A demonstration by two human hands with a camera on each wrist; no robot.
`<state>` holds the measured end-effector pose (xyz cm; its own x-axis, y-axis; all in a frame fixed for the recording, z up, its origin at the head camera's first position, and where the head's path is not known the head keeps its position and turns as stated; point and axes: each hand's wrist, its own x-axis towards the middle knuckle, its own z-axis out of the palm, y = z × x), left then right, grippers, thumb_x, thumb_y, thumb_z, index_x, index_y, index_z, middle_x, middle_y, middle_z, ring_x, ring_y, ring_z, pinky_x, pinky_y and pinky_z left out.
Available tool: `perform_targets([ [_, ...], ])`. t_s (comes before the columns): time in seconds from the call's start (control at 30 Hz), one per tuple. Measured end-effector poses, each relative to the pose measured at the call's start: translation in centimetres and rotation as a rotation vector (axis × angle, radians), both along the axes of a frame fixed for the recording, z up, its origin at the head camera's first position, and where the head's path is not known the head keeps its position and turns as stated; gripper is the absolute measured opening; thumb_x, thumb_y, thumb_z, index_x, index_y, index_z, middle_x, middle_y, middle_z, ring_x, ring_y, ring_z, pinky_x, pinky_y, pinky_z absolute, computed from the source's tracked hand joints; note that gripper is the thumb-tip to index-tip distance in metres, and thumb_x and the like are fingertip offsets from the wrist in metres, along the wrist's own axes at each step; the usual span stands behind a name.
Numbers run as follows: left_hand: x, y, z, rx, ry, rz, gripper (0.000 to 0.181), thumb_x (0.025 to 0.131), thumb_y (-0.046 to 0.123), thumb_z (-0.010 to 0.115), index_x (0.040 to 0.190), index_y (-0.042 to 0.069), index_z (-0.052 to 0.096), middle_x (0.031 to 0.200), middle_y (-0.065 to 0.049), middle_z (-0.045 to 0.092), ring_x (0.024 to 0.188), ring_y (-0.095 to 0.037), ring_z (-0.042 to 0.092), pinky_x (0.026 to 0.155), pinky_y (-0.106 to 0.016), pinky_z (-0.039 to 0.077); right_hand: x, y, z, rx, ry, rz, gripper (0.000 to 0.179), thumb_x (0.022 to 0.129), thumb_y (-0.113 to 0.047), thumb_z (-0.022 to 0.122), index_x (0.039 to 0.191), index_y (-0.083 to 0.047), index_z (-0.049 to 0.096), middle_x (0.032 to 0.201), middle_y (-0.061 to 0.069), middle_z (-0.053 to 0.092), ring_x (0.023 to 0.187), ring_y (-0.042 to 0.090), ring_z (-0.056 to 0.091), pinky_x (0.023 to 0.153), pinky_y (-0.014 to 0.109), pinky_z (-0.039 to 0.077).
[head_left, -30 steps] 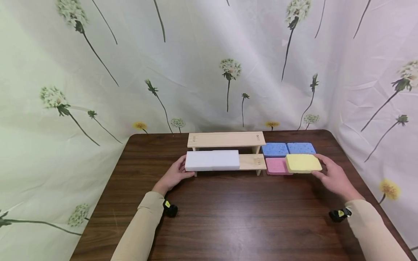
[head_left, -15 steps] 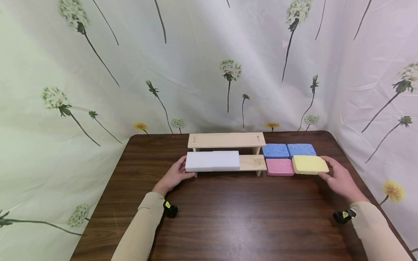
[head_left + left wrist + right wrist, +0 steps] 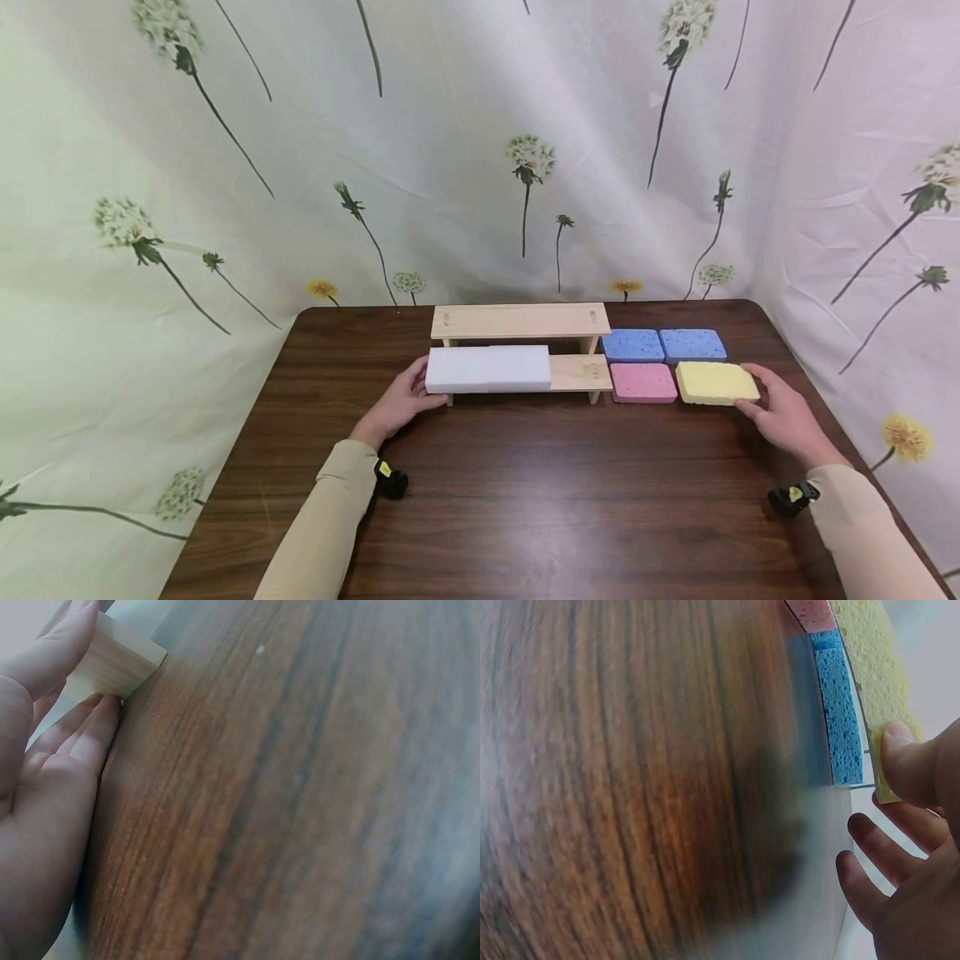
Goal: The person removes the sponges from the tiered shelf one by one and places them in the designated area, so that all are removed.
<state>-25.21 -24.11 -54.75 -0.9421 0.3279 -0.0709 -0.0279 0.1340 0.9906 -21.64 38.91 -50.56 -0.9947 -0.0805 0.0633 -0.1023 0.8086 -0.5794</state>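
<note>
In the head view my right hand point(image 3: 783, 421) pinches the right end of a yellow sponge point(image 3: 717, 383). In the right wrist view, my thumb presses its face while the other fingers spread below. A pink sponge point(image 3: 643, 383) lies just left of it, and two blue sponges point(image 3: 632, 345) lie behind. My left hand point(image 3: 400, 404) grips the left end of a two-step wooden shelf point(image 3: 577, 373), thumb at the front. The left wrist view shows fingers against its wooden leg point(image 3: 112, 664). White blocks point(image 3: 487, 369) sit end to end on the lower step.
The shelf's upper step point(image 3: 520, 320) stands at the back of a dark wood-grain table point(image 3: 525, 500). Behind hangs a pale curtain point(image 3: 450, 167) printed with dandelions. The right arm lies near the table's right edge.
My right hand has moved the yellow sponge right, off the pink sponge it overlapped, and slightly nearer to me. The left hand and shelf have stayed still.
</note>
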Motion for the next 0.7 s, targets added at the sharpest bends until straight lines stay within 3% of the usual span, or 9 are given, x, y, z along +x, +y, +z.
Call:
perform_targets([
  [0.2,-0.08,0.02,-0.05,-0.007,-0.002,0.004,0.091,0.092,0.000,0.079,0.164,0.001,0.024,0.162,-0.025,0.039,0.149,-0.037,0.041,0.109,-0.017,0.045,0.06,0.25,-0.35,0.007,-0.023,0.003,0.064,0.098,0.000,0.069,0.149,0.016,0.035,0.142,0.044,0.044,0.122,0.059,0.052,0.095,0.070,0.049],
  [0.43,-0.08,0.06,-0.02,-0.006,-0.007,0.004,0.092,0.092,-0.001,0.080,0.164,0.001,0.024,0.162,-0.025,0.039,0.150,-0.037,0.040,0.109,-0.018,0.045,0.00,0.23,-0.81,0.017,0.009,0.041,0.062,0.095,0.002,0.071,0.146,0.018,0.038,0.138,0.044,0.047,0.120,0.059,0.053,0.097,0.072,0.047],
  [0.7,-0.06,0.11,0.03,0.000,-0.001,0.005,0.091,0.092,-0.003,0.079,0.164,0.001,0.024,0.162,-0.026,0.039,0.149,-0.038,0.040,0.108,-0.017,0.045,-0.57,0.57,-0.96,0.076,-0.063,0.056,0.068,0.096,-0.004,0.069,0.149,0.019,0.033,0.146,0.048,0.039,0.133,0.065,0.039,0.106,0.076,0.036],
])
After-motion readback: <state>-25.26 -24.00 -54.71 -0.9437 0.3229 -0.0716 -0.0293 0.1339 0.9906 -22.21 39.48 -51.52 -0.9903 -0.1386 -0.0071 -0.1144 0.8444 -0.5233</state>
